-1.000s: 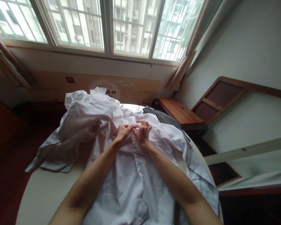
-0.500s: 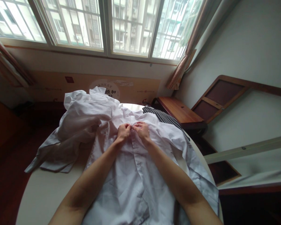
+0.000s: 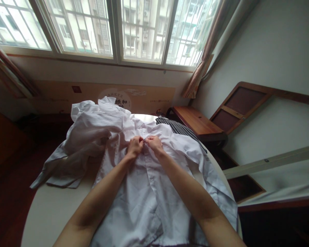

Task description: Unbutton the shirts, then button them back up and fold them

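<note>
A white button-up shirt (image 3: 134, 199) lies front up on a pale round table (image 3: 54, 209), its collar toward the window. My left hand (image 3: 136, 145) pinches the shirt's front edge a little below the collar. Close against it, my right hand (image 3: 153, 142) pinches the same front strip from the other side. The fingertips of both hands nearly meet, and any button between them is too small to make out. One small button shows just above them, near the collar.
A crumpled heap of white cloth (image 3: 92, 120) lies at the table's left. Black-and-white striped fabric (image 3: 180, 128) rests at the far right edge. Beyond it stand a wooden bench (image 3: 198, 120) and a wall-mounted wooden frame (image 3: 243, 103). A barred window (image 3: 141, 31) spans the back.
Both hands stay at the shirt front, shifting very slightly toward me. The small button near the collar shows more clearly now. The view has moved a little.
</note>
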The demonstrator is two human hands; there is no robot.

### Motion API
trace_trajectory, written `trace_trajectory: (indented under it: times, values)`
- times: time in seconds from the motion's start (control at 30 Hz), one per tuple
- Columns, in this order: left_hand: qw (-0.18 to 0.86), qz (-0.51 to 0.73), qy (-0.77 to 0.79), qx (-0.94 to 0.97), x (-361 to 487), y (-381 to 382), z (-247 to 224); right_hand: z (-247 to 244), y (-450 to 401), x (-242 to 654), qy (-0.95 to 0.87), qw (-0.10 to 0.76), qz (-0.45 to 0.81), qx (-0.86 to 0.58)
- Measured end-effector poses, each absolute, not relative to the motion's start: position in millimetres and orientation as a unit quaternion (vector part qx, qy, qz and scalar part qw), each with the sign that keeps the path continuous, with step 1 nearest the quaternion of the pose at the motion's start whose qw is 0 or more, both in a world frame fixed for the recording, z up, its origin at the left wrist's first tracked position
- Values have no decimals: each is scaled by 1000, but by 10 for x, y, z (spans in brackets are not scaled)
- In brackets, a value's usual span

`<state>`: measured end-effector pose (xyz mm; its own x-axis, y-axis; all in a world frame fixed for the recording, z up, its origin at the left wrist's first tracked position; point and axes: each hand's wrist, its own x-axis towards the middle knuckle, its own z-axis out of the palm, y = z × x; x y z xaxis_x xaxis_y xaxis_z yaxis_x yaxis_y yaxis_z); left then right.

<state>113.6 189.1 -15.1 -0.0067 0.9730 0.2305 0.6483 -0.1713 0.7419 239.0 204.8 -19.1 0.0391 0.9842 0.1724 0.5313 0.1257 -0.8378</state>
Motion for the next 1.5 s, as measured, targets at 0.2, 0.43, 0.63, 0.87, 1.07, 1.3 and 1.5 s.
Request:
trace_trajectory:
  times: [0.2, 0.43, 0.63, 0.87, 1.07, 1.3, 1.5]
  values:
    - [77, 263, 648, 711, 1133, 1719, -15, -99, 1893, 2489, -691, 297, 119, -648]
    - [42, 143, 522, 840, 759, 1226, -96, -159, 1465, 3045, -822, 105, 5, -559]
    - [90, 46, 512, 853, 530, 999, -225, -240, 1409, 3263, -819, 53, 10, -572]
    - [96, 23, 503, 859, 543, 816, 4, 62, 1145, 3055, -811, 114, -16, -574]
    - [98, 27, 365, 926, 611, -145, 12, 116, 461, 2570, -829, 148, 5, -539]
    - [71, 161, 338, 925, 431, -706, -198, -16, 547, 2611, -779, 172, 42, -602]
    - [98, 149, 338, 924, 493, -758, -194, 48, 760, 2834, -653, 315, 175, -666]
